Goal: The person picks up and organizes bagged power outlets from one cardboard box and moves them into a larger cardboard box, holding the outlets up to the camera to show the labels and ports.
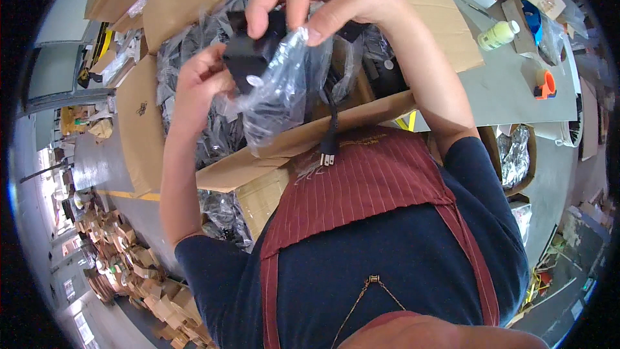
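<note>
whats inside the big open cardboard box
Clear plastic bags and black items; a black cord hangs over the box's near edge. The bottom is covered, as is whatever lies behind the left hand and right hand.

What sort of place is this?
It looks like a packing area in a workshop or warehouse: a large open carton holds black items in clear plastic, and many cardboard boxes lie heaped on the floor beyond.
</note>
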{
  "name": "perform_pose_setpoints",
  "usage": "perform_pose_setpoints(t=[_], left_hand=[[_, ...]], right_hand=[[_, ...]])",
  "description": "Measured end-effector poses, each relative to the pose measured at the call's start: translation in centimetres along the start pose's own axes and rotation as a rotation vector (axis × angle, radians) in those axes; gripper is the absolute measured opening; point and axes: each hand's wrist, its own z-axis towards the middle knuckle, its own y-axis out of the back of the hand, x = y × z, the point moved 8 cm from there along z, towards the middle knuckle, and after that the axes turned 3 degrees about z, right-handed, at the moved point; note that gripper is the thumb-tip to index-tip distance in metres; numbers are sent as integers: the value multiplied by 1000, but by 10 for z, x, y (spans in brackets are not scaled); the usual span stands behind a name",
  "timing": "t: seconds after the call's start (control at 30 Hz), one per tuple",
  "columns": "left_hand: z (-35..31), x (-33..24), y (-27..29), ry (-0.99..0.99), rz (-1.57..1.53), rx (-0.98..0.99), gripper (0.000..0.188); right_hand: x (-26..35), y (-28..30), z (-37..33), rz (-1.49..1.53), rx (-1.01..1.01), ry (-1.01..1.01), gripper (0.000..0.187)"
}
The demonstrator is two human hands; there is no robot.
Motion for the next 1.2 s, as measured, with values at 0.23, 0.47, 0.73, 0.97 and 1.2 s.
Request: perform_pose_setpoints(t=[0.23,0.47,0.73,0.97,1.2], left_hand=[[0,-46,29,-143,-271,-131,24],[-1,-48,56,-210,-983,176,37],[-14,-16,21,-235,-428,-157,54],[-43,-2,-44,-436,458,-464,68],[-51,-14,-56,-469,569,-519,49]], right_hand=[[-1,-12,4,-19,-67,-93,13],[-23,3,3,-319,-211,-154,11],[-20,8,-10,-324,-389,-305,11],[-16,2,-1,-340,-329,-305,26],[-7,-7,0,20,-212,-197,32]])
